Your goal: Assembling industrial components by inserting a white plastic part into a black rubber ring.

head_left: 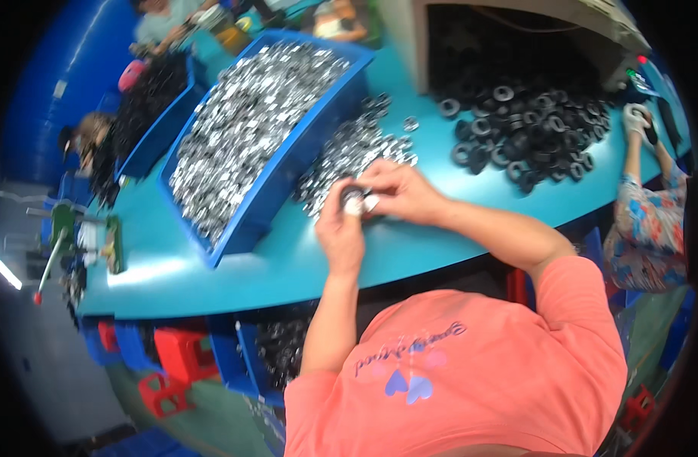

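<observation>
— Two hands meet over the teal table (212, 274). What's between them?

— One small round part (354, 199), dark with a silvery face, just in front of the loose pile of silver rings (349, 152).

— Which way does it point?

— Too small and covered to tell; no long axis shows.

— The left hand (340, 232)?

— Forearm rising from the lower edge, fingers curled upward and closed on the part from below.

— And the right hand (401, 192)?

— Comes in from the right, elbow bent, fingertips pinched together on the same part from above.

— Around them?

— A blue bin (288, 171) of silver rings to the left, black rings (528, 126) heaped to the right.
</observation>
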Demonstrator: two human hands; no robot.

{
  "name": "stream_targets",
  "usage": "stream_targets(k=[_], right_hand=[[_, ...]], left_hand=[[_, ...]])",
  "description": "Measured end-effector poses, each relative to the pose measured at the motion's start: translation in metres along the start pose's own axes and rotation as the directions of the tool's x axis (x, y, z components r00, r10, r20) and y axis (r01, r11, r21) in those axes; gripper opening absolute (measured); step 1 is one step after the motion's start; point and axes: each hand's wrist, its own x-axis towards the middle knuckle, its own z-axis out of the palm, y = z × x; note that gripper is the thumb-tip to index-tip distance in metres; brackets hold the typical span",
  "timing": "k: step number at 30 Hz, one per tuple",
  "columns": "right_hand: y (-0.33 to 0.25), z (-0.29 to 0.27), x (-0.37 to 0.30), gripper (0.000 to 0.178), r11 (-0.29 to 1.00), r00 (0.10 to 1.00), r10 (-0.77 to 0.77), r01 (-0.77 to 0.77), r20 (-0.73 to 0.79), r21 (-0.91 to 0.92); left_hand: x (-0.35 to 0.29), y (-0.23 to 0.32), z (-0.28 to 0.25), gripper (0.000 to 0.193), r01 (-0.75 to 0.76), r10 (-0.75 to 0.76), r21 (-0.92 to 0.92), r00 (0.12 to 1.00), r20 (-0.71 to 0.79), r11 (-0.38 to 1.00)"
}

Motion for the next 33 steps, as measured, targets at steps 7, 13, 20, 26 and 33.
stream_targets(k=[7,13,20,26,33], right_hand=[[-0.005,-0.003,-0.001,0.036,0.947,0.991,-0.130,0.132,0.026,-0.291],[-0.011,-0.012,0.002,0.036,0.972,0.996,-0.077,0.087,0.052,-0.217],[-0.006,-0.014,0.004,0.032,0.965,0.995,-0.075,0.088,0.061,-0.246],[-0.007,-0.014,0.001,0.029,0.959,0.994,-0.100,0.108,0.042,-0.260],[-0.002,-0.010,-0.002,0.032,0.944,0.988,-0.134,0.150,0.074,-0.294]], left_hand=[[0.010,-0.013,-0.010,0.034,0.091,-0.080,-0.157,0.994,0.072,0.983],[0.009,-0.008,-0.003,0.040,0.049,-0.026,-0.161,0.990,0.142,0.986],[0.005,-0.009,-0.003,0.041,0.072,-0.050,-0.173,0.991,0.126,0.982],[0.006,-0.012,-0.001,0.037,0.056,-0.047,-0.089,0.994,0.099,0.994],[0.005,-0.009,0.000,0.025,0.012,-0.013,0.028,1.000,0.019,1.000]])
